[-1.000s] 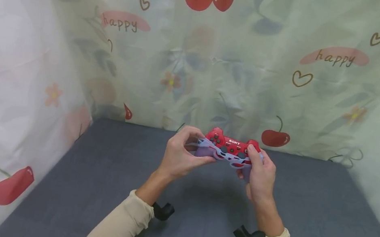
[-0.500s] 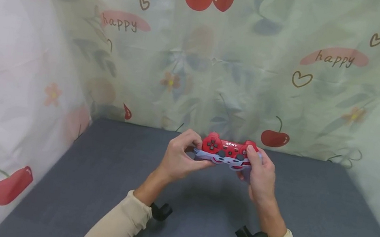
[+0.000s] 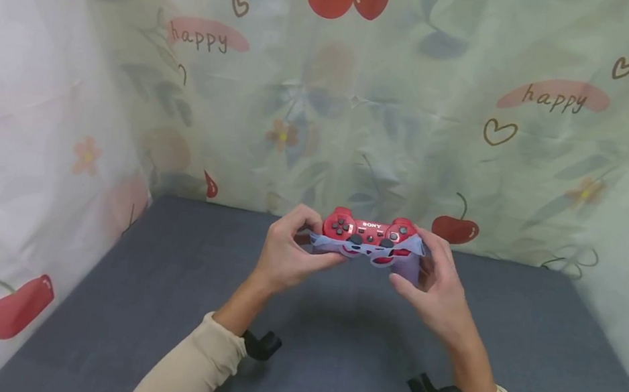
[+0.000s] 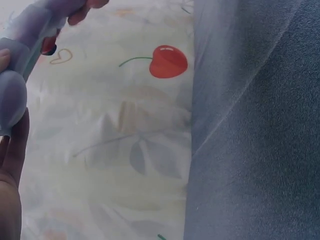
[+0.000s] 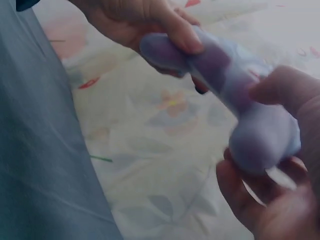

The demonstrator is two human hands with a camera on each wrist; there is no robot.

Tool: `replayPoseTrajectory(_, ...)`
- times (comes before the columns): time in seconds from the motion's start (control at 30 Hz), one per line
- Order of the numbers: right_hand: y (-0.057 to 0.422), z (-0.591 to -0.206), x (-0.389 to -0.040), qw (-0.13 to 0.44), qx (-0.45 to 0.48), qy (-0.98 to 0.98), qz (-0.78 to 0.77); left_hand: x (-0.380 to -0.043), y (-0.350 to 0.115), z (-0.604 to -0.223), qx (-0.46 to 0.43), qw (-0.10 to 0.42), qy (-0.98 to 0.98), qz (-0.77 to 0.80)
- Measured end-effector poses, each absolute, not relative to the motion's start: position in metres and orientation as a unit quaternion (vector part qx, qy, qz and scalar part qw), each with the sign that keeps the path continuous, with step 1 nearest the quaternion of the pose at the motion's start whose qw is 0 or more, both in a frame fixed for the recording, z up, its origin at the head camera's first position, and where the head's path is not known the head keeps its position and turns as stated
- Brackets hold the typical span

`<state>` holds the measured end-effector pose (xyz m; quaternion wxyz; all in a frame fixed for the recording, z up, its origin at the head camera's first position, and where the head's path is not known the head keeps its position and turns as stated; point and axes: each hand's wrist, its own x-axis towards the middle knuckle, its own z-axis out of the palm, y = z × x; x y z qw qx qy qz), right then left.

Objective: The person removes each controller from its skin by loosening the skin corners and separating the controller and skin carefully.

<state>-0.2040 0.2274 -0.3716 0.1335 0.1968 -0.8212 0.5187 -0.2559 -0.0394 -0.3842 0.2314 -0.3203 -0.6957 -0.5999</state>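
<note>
Both hands hold a red Sony game controller (image 3: pixel 370 233) above the table, its button face toward the head camera. A translucent lavender silicone cover (image 3: pixel 406 269) wraps the grips and underside, its upper edge bunched below the thumbsticks. My left hand (image 3: pixel 288 256) pinches the left grip between thumb and fingers. On the other side, my right hand (image 3: pixel 441 293) has its thumb low on the covered right grip and its fingers at the cover's raised corner. In the right wrist view the cover (image 5: pixel 260 142) sheathes both grips, and the right fingers (image 5: pixel 235 187) curl beneath one end.
A dark grey cloth-covered table (image 3: pixel 336 375) lies beneath the hands. Pale curtains (image 3: pixel 353 100) printed with cherries, flowers and "happy" stand at the back and sides. Each wrist carries a black camera mount (image 3: pixel 263 345).
The controller has shifted slightly left. My right thumb has moved off the button face down to the right grip, and the cover's right corner now stands out by the fingers.
</note>
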Motion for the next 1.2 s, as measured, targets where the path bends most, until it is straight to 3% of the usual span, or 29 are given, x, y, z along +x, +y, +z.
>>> replayPoseTrajectory(0.17, 0.233, -0.373, -0.205, 0.167, 0.280, -0.793, 0.515, -0.256, -0.044, -0.382, -0.316, 0.207, -0.681, -0.627)
replayPoseTrajectory(0.43, 0.234, -0.369, -0.200, 0.212, 0.285, -0.779, 0.517, -0.253, -0.044, -0.375, -0.331, 0.187, -0.675, -0.632)
replayPoseTrajectory(0.83, 0.237, -0.368, -0.199, 0.212, 0.318, -0.750, 0.540, -0.249, -0.046, -0.369, -0.332, 0.157, -0.679, -0.635)
replayPoseTrajectory(1.2, 0.233, -0.374, -0.202, 0.219, 0.248, -0.762, 0.557, -0.248, -0.035, -0.373, -0.287, 0.149, -0.661, -0.677)
